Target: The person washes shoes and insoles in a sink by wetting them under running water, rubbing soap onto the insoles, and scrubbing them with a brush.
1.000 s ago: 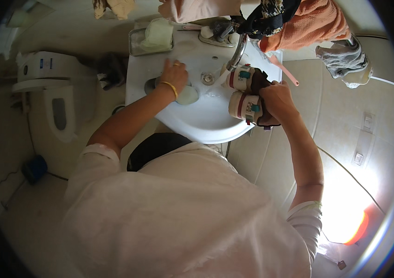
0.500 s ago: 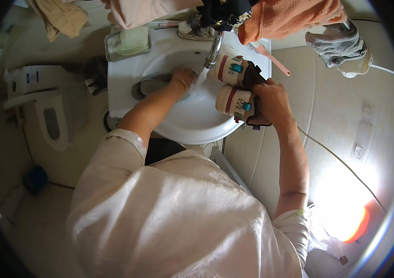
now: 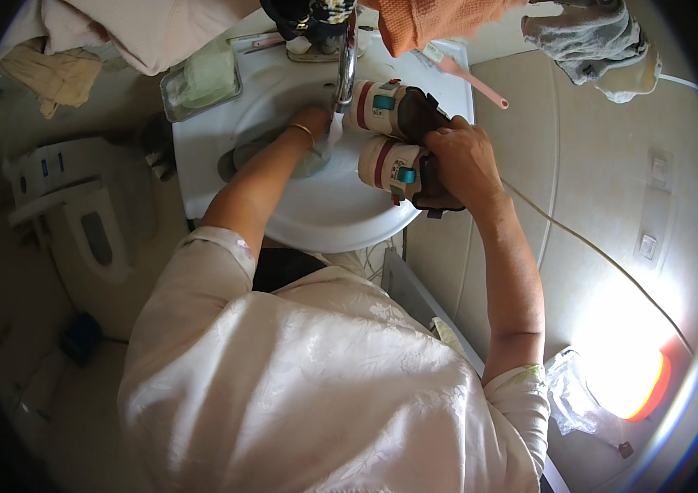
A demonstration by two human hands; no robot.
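My right hand [image 3: 462, 156] is closed on a pair of small shoes [image 3: 382, 160], cream with dark red bands, teal tabs and dark brown linings. It holds them side by side over the right part of the white washbasin [image 3: 283, 226]. Water [image 3: 335, 129] runs from the metal tap [image 3: 346, 74], just left of the shoes. My left hand [image 3: 309, 122] reaches down into the basin beside the stream, its fingers hidden. Grey oval pieces that look like insoles [image 3: 244, 154] lie in the basin, partly behind my left forearm.
On the basin's back edge are a soap tray [image 3: 172, 97] with a pale green block and a pink-handled brush [image 3: 480, 86]. Towels, one of them orange [image 3: 439, 20], hang above. A toilet [image 3: 90, 209] stands left; a bright lamp [image 3: 632, 382] shines at lower right.
The whole view has shifted a little. My left hand has gone deeper toward the back of the basin, its fingers now out of sight. The right hand still holds the shoes near the stream.
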